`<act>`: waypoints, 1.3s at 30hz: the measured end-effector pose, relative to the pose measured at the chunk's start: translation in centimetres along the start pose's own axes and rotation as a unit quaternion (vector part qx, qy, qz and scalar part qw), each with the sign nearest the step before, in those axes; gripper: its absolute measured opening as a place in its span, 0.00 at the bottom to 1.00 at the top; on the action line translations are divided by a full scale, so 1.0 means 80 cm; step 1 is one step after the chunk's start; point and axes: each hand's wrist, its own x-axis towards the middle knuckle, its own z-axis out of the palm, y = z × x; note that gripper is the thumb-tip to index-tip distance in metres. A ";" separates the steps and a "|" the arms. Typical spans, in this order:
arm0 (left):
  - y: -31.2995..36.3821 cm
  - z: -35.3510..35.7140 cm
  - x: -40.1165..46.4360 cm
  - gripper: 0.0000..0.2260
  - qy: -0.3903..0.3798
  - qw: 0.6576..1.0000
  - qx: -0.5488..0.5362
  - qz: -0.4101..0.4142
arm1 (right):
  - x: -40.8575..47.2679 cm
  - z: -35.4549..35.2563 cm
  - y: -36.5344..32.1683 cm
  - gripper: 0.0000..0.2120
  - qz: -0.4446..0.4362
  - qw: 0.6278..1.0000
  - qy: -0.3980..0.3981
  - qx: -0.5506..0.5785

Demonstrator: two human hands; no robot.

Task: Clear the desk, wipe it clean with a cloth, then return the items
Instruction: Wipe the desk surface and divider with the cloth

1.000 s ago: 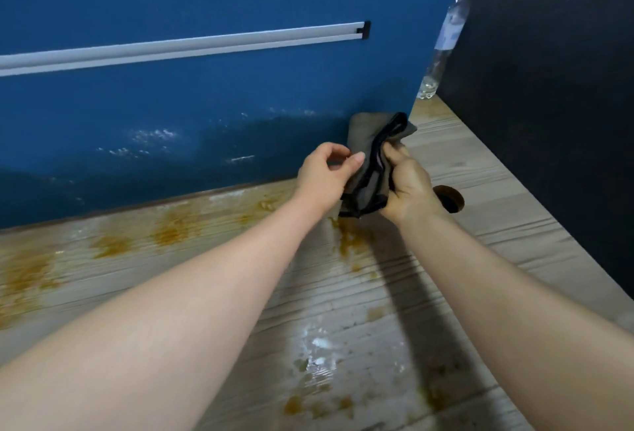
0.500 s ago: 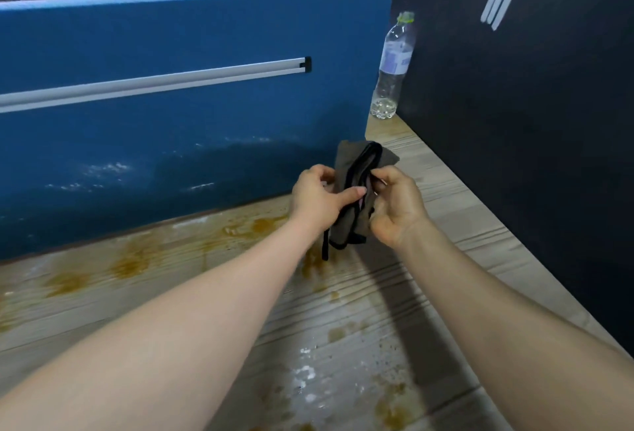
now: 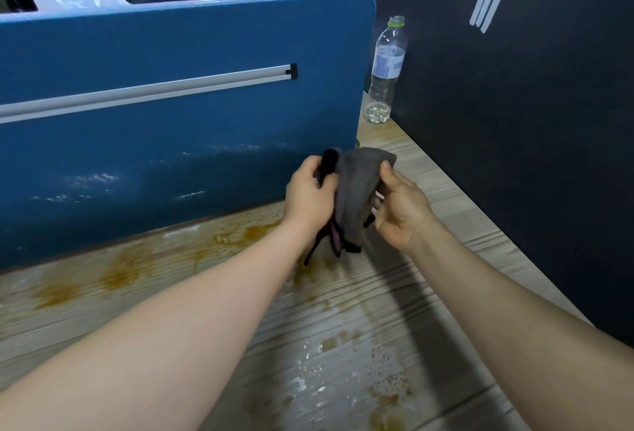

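A grey cloth (image 3: 353, 190) with a dark edge hangs bunched between my two hands, above the wooden desk (image 3: 343, 310). My left hand (image 3: 308, 195) grips its left side in a closed fist. My right hand (image 3: 399, 206) pinches its right edge with thumb and fingers. Brown stains (image 3: 116, 273) run along the desk's back edge, and wet patches (image 3: 343, 355) with more brown spots lie nearer to me.
A blue partition panel (image 3: 171, 122) with a grey rail stands along the desk's back. A clear plastic water bottle (image 3: 386, 70) stands at the far right corner. A dark wall (image 3: 514, 156) borders the desk's right side.
My view has tilted up, showing the partition's top and the whole bottle. My hands have spread the cloth wider between them.
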 end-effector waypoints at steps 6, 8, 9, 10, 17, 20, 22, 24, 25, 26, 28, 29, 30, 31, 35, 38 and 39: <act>-0.005 -0.030 0.007 0.09 -0.007 0.996 -0.073 -0.056 | -0.001 -0.011 -0.022 0.11 0.025 0.998 0.062 0.016; -0.002 -0.035 0.006 0.07 -0.016 0.994 -0.088 -0.062 | -0.003 -0.009 -0.024 0.15 0.057 0.997 0.051 -0.005; 0.000 -0.037 0.006 0.07 -0.018 0.992 -0.100 -0.072 | -0.005 -0.008 -0.024 0.17 0.066 0.997 0.036 -0.024; 0.001 -0.039 0.006 0.07 -0.017 0.990 -0.113 -0.088 | -0.007 -0.007 -0.024 0.17 0.061 0.997 0.021 -0.041; 0.005 -0.045 -0.001 0.12 0.099 0.992 0.046 -0.062 | -0.021 0.016 -0.043 0.17 -0.005 0.998 -0.028 -0.048; 0.024 -0.027 -0.021 0.18 -0.069 0.980 -0.131 -0.131 | -0.030 0.034 -0.042 0.14 0.002 0.998 -0.049 -0.050; 0.033 -0.020 -0.030 0.17 -0.127 0.940 -0.254 -0.187 | -0.034 0.043 -0.039 0.10 -0.004 0.997 -0.067 -0.046; 0.031 -0.019 -0.032 0.15 -0.127 0.918 -0.311 -0.210 | -0.033 0.046 -0.034 0.08 -0.045 0.993 -0.066 -0.090; 0.029 -0.020 -0.033 0.16 -0.120 0.917 -0.313 -0.215 | -0.030 0.045 -0.031 0.08 -0.077 0.986 -0.059 -0.137; 0.027 -0.021 -0.033 0.17 -0.112 0.918 -0.312 -0.219 | -0.027 0.044 -0.029 0.07 -0.116 0.973 -0.049 -0.195; 0.023 -0.021 -0.031 0.17 -0.095 0.920 -0.307 -0.223 | -0.019 0.041 -0.025 0.08 -0.195 0.928 -0.016 -0.318; 0.022 -0.021 -0.029 0.15 -0.084 0.921 -0.305 -0.226 | -0.014 0.039 -0.022 0.10 -0.218 0.902 0.008 -0.374; 0.021 -0.023 -0.027 0.14 -0.070 0.923 -0.300 -0.228 | -0.010 0.036 -0.019 0.15 -0.214 0.887 0.039 -0.408; 0.020 -0.025 -0.025 0.13 -0.056 0.925 -0.297 -0.231 | -0.010 0.034 -0.018 0.21 -0.175 0.889 0.061 -0.420; 0.018 -0.031 -0.019 0.09 -0.067 0.911 -0.326 -0.242 | -0.028 0.028 -0.007 0.25 0.135 0.974 -0.036 -0.177; 0.012 -0.030 -0.016 0.09 -0.094 0.939 -0.251 -0.216 | -0.022 0.030 0.008 0.16 0.109 0.991 -0.026 -0.070; 0.007 -0.030 -0.013 0.10 -0.087 0.960 -0.191 -0.188 | -0.017 0.034 0.013 0.15 0.087 0.995 -0.001 -0.056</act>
